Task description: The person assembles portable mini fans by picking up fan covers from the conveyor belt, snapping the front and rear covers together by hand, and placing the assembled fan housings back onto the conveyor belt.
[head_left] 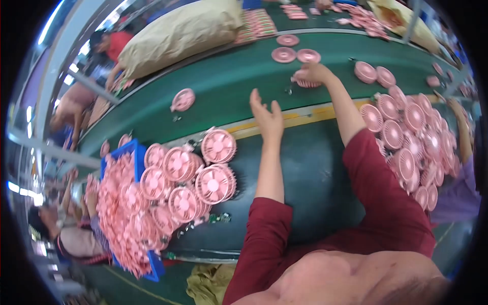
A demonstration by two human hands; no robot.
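My left hand is raised over the near edge of the green conveyor belt, fingers spread and nothing in them. Farther out and to the right, my right hand reaches over the belt, its fingers closed on a pink fan head. A small dark bit with wires hangs or lies just below that fan head; I cannot tell which. Three round pink fan parts lie on the belt just beyond my right hand. Another pink fan head sits on the belt to the left of my left hand.
Pink fan heads are stacked on the dark work table at left, beside small green circuit boards. A blue crate overflows with pink parts. A fan heap stands at right. Co-workers flank me; a large sack lies across the belt.
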